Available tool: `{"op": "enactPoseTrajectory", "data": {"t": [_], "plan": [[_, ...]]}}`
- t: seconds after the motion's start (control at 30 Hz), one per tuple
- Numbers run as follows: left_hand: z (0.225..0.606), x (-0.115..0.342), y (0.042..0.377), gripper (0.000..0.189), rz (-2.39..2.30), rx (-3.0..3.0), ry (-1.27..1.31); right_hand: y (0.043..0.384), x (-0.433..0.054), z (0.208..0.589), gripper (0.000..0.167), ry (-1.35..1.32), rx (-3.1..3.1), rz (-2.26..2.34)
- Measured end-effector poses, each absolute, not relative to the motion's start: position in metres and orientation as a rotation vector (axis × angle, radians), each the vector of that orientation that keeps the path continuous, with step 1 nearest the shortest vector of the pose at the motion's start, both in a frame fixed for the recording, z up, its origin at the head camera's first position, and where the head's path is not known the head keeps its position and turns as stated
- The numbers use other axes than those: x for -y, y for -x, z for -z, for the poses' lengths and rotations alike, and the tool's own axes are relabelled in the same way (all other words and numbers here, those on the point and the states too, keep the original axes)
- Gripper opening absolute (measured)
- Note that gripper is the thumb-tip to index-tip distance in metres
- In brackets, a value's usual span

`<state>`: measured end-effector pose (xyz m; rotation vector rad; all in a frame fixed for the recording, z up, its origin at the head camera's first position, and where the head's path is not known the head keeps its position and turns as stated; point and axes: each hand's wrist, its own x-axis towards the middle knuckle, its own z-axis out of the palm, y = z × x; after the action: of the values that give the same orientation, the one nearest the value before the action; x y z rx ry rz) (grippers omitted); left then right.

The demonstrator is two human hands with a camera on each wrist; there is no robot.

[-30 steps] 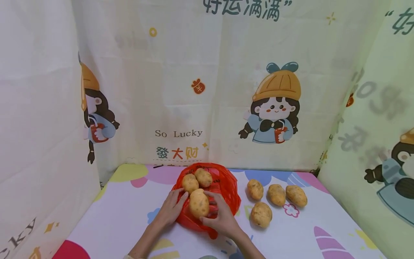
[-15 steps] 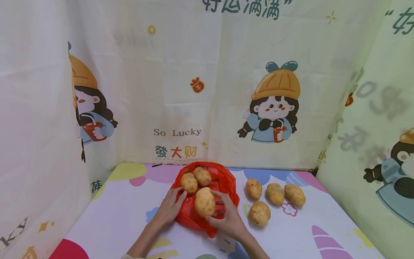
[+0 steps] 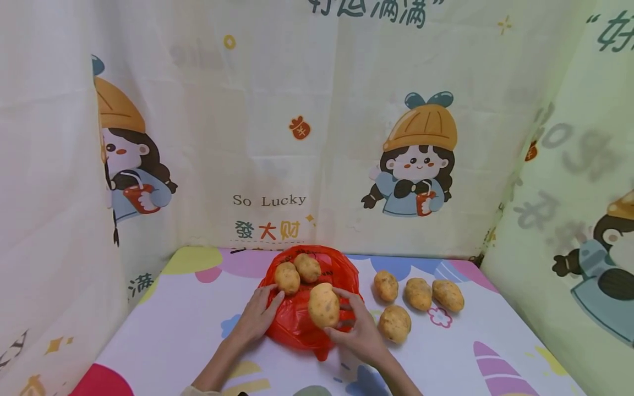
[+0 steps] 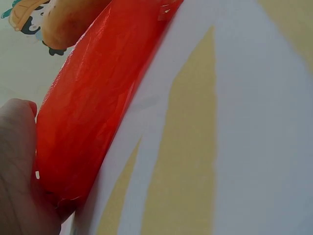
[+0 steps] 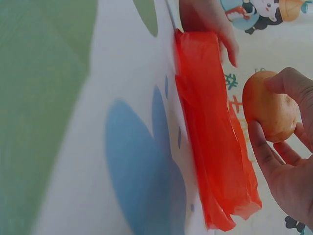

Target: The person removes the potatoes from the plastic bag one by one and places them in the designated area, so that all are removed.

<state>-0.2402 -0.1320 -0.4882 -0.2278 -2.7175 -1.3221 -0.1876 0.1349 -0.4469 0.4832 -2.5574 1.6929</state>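
A potato [image 3: 324, 306] is held between the thumb and fingers of my right hand [image 3: 360, 333], raised above the opened red plastic bag [image 3: 297, 324]. The right wrist view shows this held potato [image 5: 270, 106] above the bag's rim. My left hand [image 3: 256, 314] grips the bag's left edge, its thumb over the rim. From the left wrist, the thumb [image 4: 17, 161] lies against the red bag wall [image 4: 93, 107], and the other fingers are mostly hidden. Two potatoes, one nearer [image 3: 287, 278] and one behind it [image 3: 307, 268], lie inside the bag at its back left.
Right of the bag, a potato [image 3: 394, 324] lies nearest to my right hand. Behind it sit three more potatoes [image 3: 418, 293] in a row. A printed cloth covers the table [image 3: 188, 324]. Printed curtains [image 3: 327, 165] stand behind and on both sides.
My right hand has moved the held potato to the right over the bag. The left hand keeps its place at the bag's edge. The head view has shifted slightly.
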Motion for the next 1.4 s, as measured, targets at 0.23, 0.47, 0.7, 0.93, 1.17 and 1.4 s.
{"op": "enactPoseTrajectory", "data": {"t": [0.23, 0.47, 0.7, 0.93, 1.17, 1.4], "plan": [[0.488, 0.133, 0.238, 0.057, 1.297, 2.728, 0.234, 0.185, -0.143, 0.444, 0.078, -0.438, 2.527, -1.69], [0.488, 0.133, 0.236, 0.058, 1.292, 2.739, 0.237, 0.182, -0.157, 0.445, 0.077, -0.385, 2.424, -1.701], [0.487, 0.131, 0.237, 0.06, 1.302, 2.745, 0.232, 0.182, -0.175, 0.438, 0.08, -0.392, 2.344, -1.69], [0.486, 0.131, 0.238, 0.06, 1.307, 2.749, 0.222, 0.186, -0.196, 0.436, 0.081, -0.449, 2.283, -1.627], [0.485, 0.132, 0.236, 0.06, 1.305, 2.752, 0.217, 0.185, -0.216, 0.429, 0.082, -0.324, 2.32, -1.596], [0.485, 0.132, 0.236, 0.063, 1.301, 2.759, 0.213, 0.187, -0.248, 0.421, 0.081, -0.237, 2.323, -1.491]]}}
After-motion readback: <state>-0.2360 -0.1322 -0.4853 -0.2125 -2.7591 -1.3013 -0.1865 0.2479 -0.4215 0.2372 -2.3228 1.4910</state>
